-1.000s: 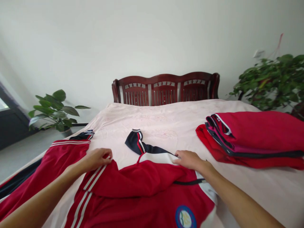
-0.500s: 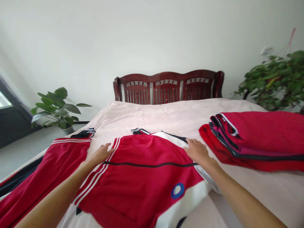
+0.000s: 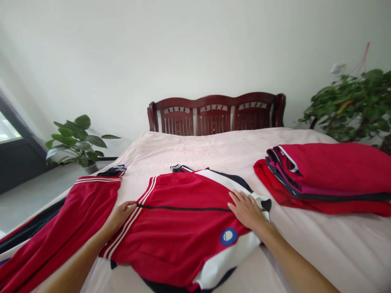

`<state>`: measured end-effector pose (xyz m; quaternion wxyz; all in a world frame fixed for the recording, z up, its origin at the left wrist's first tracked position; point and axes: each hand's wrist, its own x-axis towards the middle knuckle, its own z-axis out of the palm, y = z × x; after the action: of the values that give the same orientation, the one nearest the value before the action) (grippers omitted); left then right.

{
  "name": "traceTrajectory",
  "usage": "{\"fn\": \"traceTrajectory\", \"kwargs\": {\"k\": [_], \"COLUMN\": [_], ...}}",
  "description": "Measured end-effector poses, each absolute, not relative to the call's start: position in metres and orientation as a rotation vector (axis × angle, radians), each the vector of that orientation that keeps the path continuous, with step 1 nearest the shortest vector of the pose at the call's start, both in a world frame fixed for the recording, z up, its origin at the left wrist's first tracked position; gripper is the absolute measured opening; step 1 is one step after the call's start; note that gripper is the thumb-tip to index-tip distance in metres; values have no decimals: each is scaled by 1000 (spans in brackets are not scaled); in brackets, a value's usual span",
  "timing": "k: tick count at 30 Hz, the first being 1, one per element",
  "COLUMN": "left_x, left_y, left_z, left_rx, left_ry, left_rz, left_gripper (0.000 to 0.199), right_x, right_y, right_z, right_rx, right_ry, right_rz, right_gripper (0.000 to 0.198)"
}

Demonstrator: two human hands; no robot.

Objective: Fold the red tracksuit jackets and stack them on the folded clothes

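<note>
A red zip jacket (image 3: 183,228) with white and navy shoulder panels lies spread front side up on the bed, its hem to the left and its collar to the right. A black zip runs across its middle, and a round blue badge (image 3: 228,236) sits on the chest. At the striped hem, my left hand (image 3: 122,213) pinches the edge by the zip's end. My right hand (image 3: 247,209) rests flat near the collar, fingers stretched out over the red and white cloth. Red trousers (image 3: 70,219) lie to the left of the jacket.
A stack of folded red and dark clothes (image 3: 330,175) lies on the right of the pink-sheeted bed (image 3: 195,148). Behind stands a dark wooden headboard (image 3: 216,110). Potted plants stand at the left (image 3: 76,140) and right (image 3: 354,108).
My left hand has shifted down and left along the hem to the zip's end. My right hand has moved from the shoulder edge down onto the upper front. The jacket's collar area lies flatter.
</note>
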<state>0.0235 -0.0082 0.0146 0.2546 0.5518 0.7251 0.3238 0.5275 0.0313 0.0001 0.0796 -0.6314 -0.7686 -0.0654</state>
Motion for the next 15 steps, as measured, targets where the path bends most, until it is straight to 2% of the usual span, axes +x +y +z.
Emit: {"fn": "traceTrajectory", "kwargs": {"k": [3, 6, 9, 15], "left_x": [20, 18, 18, 25], "left_y": [-44, -83, -111, -138], "left_z": [29, 41, 42, 22], "left_rx": [1378, 1212, 1326, 1701], "left_ry": [1806, 1562, 1492, 1573], "left_rz": [953, 958, 942, 971], "left_gripper": [62, 73, 84, 110], "right_x": [531, 524, 506, 460], "right_y": [27, 7, -37, -126], "right_z": [5, 17, 35, 38], "right_rx": [-1765, -1581, -1259, -522], "right_ry": [-2253, -2087, -1995, -2458], "right_rz": [-79, 43, 100, 56], "right_gripper": [44, 36, 28, 16]}}
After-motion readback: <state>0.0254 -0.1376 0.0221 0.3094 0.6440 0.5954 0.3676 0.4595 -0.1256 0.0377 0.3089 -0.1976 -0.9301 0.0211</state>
